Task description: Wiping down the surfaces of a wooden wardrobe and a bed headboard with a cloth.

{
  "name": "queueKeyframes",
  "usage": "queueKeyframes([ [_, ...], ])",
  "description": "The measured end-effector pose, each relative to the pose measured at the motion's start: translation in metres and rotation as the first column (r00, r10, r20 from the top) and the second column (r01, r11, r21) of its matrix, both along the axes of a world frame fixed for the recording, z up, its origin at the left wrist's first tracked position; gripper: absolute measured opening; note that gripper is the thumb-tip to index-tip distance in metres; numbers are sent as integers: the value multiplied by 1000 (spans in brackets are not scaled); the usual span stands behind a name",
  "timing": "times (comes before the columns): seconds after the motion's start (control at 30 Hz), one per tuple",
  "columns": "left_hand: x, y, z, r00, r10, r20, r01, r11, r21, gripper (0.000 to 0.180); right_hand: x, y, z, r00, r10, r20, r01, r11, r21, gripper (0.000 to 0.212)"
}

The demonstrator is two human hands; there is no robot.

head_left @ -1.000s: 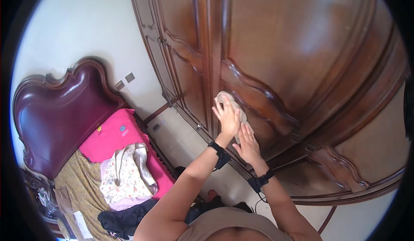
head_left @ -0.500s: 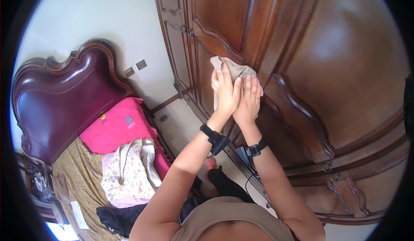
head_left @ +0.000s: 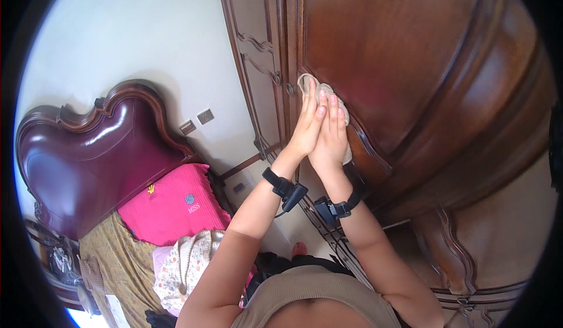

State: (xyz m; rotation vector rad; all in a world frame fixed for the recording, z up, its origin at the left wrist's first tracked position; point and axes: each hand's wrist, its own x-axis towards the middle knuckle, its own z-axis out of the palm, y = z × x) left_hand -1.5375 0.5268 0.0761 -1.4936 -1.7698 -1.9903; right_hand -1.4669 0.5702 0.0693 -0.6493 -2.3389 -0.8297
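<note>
A beige cloth (head_left: pixel 326 88) lies pressed against the dark brown wooden wardrobe door (head_left: pixel 404 75), near the door's carved edge. My left hand (head_left: pixel 306 127) rests on its left side with fingers stretched out. Right beside it, my right hand (head_left: pixel 328 145) lies flat on the cloth, fingers extended and pointing up the door. The hands touch along their inner sides and cover much of the cloth. Both wrists carry black strapped devices.
A ring handle (head_left: pixel 290 90) sits left of the cloth. At left stands a bed with a glossy maroon headboard (head_left: pixel 99 158), a pink pillow (head_left: pixel 176 205) and a floral garment (head_left: pixel 185 269). Two switch plates (head_left: pixel 204 116) are on the white wall. A red shoe (head_left: pixel 299 249) shows on the floor.
The view has shifted along the wardrobe. Both hands and the cloth have moved to another part of the door, closer to the ring handle, and the cloth looks more bunched.
</note>
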Motion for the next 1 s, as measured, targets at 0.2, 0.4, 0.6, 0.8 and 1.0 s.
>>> queueKeyframes([
  [0.2,-58,-16,0,995,88,-36,-88,996,0,75,-70,-9,-13,998,41,41,-41,999,8,64],
  [0.4,-89,-21,7,963,263,63,-270,937,222,78,-100,-12,-7,930,266,-253,-310,938,-154,54],
  [0.6,-172,-26,5,785,320,531,-536,780,323,67,-154,-27,18,704,606,-372,-685,717,-130,46],
  [0.8,-236,8,1,954,300,-23,-286,929,235,60,-168,-41,21,895,348,-279,-425,853,-302,46],
  [1.0,-295,8,-27,776,596,-205,-599,799,58,51,-184,-83,32,879,388,-277,-473,780,-409,44],
])
